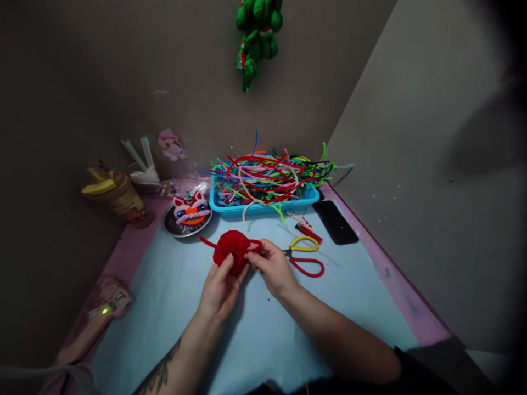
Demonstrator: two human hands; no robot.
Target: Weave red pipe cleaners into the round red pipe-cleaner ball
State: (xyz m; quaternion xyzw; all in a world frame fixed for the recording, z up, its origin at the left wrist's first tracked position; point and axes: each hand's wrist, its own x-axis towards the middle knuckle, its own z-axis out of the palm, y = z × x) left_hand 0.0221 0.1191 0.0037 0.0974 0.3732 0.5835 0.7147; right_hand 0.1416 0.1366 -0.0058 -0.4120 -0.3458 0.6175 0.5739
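A round, fuzzy red piece that looks wound from pipe cleaner (pixel 231 240) is held up over the middle of the table. My left hand (pixel 219 289) grips it from below, thumb on the near face. At its right side, the fingers of my right hand (pixel 276 270) pinch a red pipe cleaner (pixel 257 243) that bends in a loop. Another red end (pixel 208 242) sticks out to the left. Scissors (pixel 307 258) with one yellow and one red handle lie just right of my right hand, their blades partly hidden behind it.
A blue tray (pixel 263 209) heaped with colored pipe cleaners (pixel 274 173) stands at the back. Left of it, a metal bowl (pixel 181 232) holds a pink lion head (pixel 191 210). A phone (pixel 335 222) and a red lighter (pixel 309 233) lie right; a glue gun (pixel 99 318) lies left.
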